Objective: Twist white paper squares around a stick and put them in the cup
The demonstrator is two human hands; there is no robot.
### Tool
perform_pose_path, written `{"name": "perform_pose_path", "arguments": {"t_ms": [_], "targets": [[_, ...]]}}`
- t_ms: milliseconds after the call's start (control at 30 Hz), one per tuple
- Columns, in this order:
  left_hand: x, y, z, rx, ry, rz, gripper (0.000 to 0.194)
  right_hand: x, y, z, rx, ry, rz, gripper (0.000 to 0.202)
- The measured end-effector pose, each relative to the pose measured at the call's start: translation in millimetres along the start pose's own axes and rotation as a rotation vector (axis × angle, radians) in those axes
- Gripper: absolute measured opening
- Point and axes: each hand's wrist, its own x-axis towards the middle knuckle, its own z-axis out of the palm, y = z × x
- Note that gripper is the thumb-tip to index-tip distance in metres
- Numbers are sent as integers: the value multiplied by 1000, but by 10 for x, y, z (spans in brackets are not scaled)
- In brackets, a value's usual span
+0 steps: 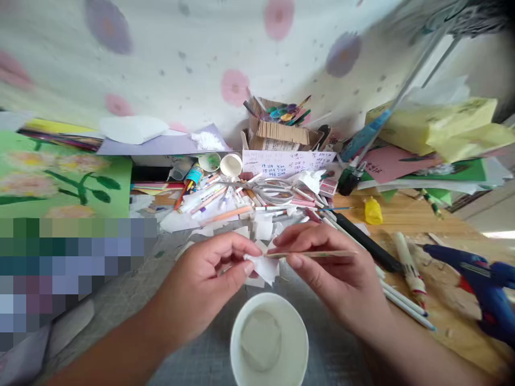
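Between thumb and fingers, my left hand (219, 271) pinches a small white piece of paper (265, 268). My right hand (332, 268) grips a thin wooden stick (314, 254), held nearly level, and its left tip meets the paper or lies just at it. Below both hands a white paper cup (269, 338) stands with its mouth up; a pale round bottom shows inside. Several cut white paper pieces (263, 228) lie scattered behind my fingers on the grey mat (193, 354).
Scissors (277, 193) lie among many pens and markers behind my hands. A blue glue gun (475, 273) and a black rod-like tool (364, 238) rest at right. A cardboard box (277, 131) of paints stands at the back. A green flower picture (64, 177) is at left.
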Motion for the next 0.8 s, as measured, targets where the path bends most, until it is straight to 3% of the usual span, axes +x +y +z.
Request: {"name": "perform_pose_path", "arguments": {"t_ms": [300, 500, 667, 800], "targets": [[-27, -68, -10, 67, -24, 105, 17, 3, 2, 15, 34, 25, 22, 12], [1, -6, -13, -61, 2, -14, 10, -4, 89, -36, 302, 55, 114, 10], [28, -14, -11, -68, 66, -35, 8, 19, 27, -122, 611, -134, 178, 5], [24, -4, -5, -98, 75, -31, 12, 24, -107, -184, 573, -390, 210, 6]]}}
